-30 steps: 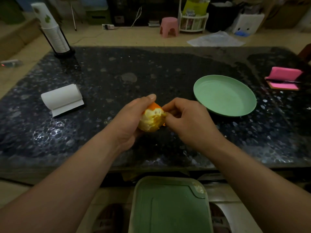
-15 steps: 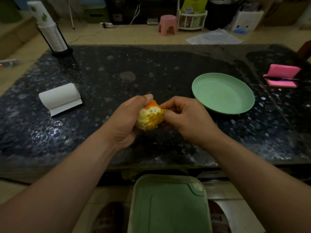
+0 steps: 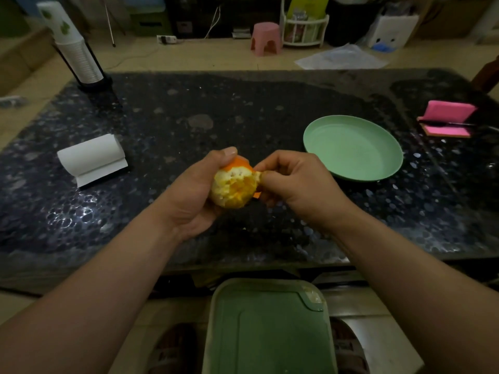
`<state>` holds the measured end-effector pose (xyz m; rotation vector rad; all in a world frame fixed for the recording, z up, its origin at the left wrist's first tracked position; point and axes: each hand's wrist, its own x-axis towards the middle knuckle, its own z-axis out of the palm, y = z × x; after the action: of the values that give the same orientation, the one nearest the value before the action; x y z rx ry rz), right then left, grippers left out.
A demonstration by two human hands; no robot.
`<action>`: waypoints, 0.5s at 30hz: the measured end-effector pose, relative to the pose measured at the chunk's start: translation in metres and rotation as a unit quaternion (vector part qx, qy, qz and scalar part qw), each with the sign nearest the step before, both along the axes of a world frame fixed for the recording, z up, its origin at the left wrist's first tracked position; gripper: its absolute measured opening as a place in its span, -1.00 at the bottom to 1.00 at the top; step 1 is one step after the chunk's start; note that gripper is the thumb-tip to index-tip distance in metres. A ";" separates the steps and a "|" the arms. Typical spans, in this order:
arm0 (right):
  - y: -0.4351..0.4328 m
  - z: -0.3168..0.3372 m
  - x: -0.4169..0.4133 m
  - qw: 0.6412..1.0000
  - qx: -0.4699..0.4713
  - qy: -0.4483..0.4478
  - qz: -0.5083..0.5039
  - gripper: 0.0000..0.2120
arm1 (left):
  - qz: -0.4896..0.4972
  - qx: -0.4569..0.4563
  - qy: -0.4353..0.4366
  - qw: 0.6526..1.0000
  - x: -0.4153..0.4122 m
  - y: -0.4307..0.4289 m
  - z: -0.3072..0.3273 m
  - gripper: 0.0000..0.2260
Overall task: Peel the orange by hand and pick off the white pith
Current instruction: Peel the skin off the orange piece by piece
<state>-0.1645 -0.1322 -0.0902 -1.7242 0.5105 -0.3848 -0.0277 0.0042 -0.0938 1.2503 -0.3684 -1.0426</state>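
Left of the plate (image 3: 353,175), over the table (image 3: 243,109): orange (image 3: 233,188) held between both hands. The near side is mostly stripped (pale pith, some flesh showing), with a cap of peel (image 3: 239,162) left on the far side. Left hand (image 3: 194,195) grips it from the left, palm cupped, thumb tip over the top. Right hand (image 3: 294,184) has its fingers curled in tight, thumb and forefinger pinching a pale shred at the orange's right edge. A small orange scrap shows under that hand; can't tell whether it's attached. The plate is near the right hand, not touching. Well left of the plate is a paper roll (image 3: 91,157) lying on its side, and far beyond it a cup stack (image 3: 78,55). Right of the plate is a pink pad (image 3: 445,118).
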 end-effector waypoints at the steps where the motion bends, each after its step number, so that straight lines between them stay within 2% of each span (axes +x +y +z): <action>1: -0.001 0.000 0.000 0.999 0.038 -0.009 0.008 -0.92 | -0.003 -0.002 0.027 1.000 0.001 0.001 0.000 -0.64; 5: -0.008 -0.006 0.006 0.978 0.205 -0.033 0.012 -0.80 | -0.018 -0.031 0.150 0.988 0.004 0.002 0.001 -0.58; 7: -0.013 -0.011 0.010 0.970 0.240 -0.030 -0.005 -0.82 | -0.014 -0.039 0.187 0.981 0.006 0.001 -0.001 -0.57; 8: -0.016 -0.015 0.012 0.979 0.203 -0.011 -0.017 -0.83 | -0.003 -0.036 0.195 0.980 0.007 0.000 -0.002 -0.57; 10: -0.020 -0.027 0.016 0.997 0.029 0.058 -0.043 -0.85 | 0.034 -0.018 0.197 0.980 0.007 -0.003 -0.005 -0.60; 12: -0.020 -0.040 0.020 0.987 -0.111 0.105 -0.056 -0.85 | 0.066 0.002 0.188 0.980 0.006 -0.005 -0.007 -0.66; 15: -0.019 -0.042 0.024 0.974 -0.188 0.105 -0.071 -0.87 | 0.087 0.016 0.170 0.982 0.005 -0.005 -0.008 -0.70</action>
<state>-0.1403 -0.1516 -0.1322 -2.1150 0.7548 -0.4214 -0.0223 -0.0010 -0.1021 1.0866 0.0195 -1.0899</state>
